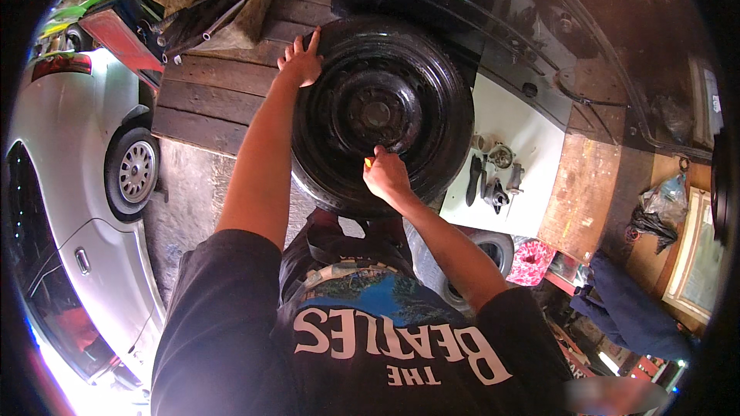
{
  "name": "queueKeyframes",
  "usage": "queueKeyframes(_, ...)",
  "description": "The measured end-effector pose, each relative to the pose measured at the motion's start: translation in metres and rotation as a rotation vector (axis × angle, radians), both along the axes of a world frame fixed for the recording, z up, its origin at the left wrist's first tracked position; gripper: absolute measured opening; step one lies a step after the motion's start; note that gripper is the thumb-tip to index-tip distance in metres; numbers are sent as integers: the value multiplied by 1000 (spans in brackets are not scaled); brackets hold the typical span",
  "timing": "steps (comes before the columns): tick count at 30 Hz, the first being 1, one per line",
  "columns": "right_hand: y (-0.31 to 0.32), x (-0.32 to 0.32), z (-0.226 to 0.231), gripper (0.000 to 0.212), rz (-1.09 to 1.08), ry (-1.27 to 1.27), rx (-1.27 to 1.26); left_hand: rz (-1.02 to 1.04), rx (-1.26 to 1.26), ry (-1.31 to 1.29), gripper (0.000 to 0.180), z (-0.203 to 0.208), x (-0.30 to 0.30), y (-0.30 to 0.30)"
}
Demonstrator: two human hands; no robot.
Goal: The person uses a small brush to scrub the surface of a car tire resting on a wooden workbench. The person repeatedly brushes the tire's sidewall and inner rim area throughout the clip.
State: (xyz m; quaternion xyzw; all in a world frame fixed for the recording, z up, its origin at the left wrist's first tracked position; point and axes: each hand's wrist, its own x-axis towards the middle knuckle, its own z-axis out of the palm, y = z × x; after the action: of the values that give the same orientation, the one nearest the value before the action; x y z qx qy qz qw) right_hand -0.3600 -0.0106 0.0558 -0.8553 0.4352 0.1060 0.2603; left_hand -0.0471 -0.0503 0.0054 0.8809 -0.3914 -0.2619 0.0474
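Black printed T-shirt; black rubber-tyred wheel at brown plank tabletop; left hand spread on wheel's edge; right hand clamped on small orange object, apparently working wheel's inside; steady bracing likely needed next.

A plank-topped bench stands above rough grey floor, a pale-framed window far right.
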Motion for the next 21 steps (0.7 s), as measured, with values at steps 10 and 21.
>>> queueKeyframes(10,-15,69,-22,18,-312,-605,700,-13,-1,-1,77,3,-2,-1)
queueKeyframes(21,-119,140,-63,15,-513,-1025,218,2,-26,-10,78,-5,-4,1)
